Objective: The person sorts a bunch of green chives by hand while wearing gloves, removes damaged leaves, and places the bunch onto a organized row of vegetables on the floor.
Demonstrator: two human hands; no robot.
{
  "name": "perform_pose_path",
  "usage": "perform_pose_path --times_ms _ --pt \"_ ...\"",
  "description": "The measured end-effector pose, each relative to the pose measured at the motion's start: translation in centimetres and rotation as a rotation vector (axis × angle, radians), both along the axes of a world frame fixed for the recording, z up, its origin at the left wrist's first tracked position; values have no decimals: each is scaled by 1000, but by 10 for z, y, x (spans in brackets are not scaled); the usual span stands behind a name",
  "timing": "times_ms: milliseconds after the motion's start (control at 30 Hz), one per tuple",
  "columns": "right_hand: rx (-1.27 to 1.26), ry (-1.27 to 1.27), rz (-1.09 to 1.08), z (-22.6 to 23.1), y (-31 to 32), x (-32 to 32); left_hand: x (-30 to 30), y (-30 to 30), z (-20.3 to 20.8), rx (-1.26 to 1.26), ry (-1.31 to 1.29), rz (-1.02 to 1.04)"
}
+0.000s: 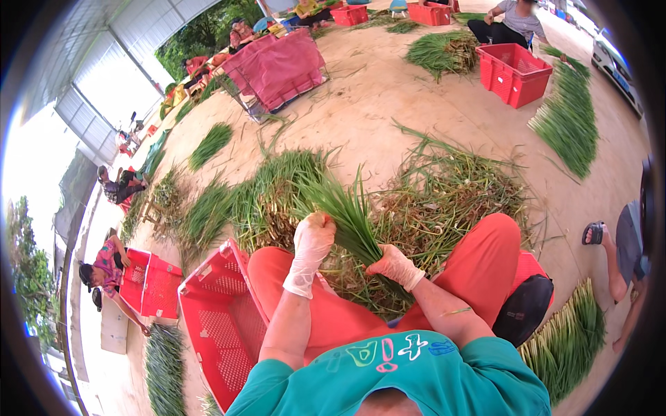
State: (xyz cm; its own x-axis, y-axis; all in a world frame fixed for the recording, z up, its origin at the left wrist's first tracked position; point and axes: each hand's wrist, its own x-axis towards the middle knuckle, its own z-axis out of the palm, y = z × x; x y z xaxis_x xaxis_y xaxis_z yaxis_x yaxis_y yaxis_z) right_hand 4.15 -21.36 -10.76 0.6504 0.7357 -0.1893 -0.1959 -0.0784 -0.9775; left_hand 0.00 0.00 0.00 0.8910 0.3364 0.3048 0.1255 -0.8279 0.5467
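A bunch of long green chives (345,213) slants across the space above my knees. My right hand (395,267), in a thin whitish glove, is closed around its lower part. Beside the bunch, on its left, my gloved left hand (313,243) has its fingers curled in; whatever they pinch is hidden. Beyond the left hand lies a heap of loose chives (267,201) on the ground. A pile of trimmings (451,201), green mixed with brown and dry leaves, spreads in front of my knees and between them.
An open red crate (225,326) stands by my left leg. Neat rows of chives (572,340) lie at the right. Farther off are another red crate (515,73) and a cart draped in pink cloth (277,69). Several people sit around, one person (105,267) reaching down at the left.
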Motion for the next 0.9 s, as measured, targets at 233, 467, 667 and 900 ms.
perform_pose_path --times_ms 233,467,667,900 --pt "-92 -58 -39 -2 -1 -1 -25 -11 72 -824 -461 -46" --pt "-195 -207 -49 1 -7 -4 -6 -20 91 270 -186 -55" --pt "-157 -187 -14 7 -6 -3 7 4 48 -49 -41 -5" --pt "-25 -39 -31 42 -6 -6 -8 4 43 -1406 -466 -53"
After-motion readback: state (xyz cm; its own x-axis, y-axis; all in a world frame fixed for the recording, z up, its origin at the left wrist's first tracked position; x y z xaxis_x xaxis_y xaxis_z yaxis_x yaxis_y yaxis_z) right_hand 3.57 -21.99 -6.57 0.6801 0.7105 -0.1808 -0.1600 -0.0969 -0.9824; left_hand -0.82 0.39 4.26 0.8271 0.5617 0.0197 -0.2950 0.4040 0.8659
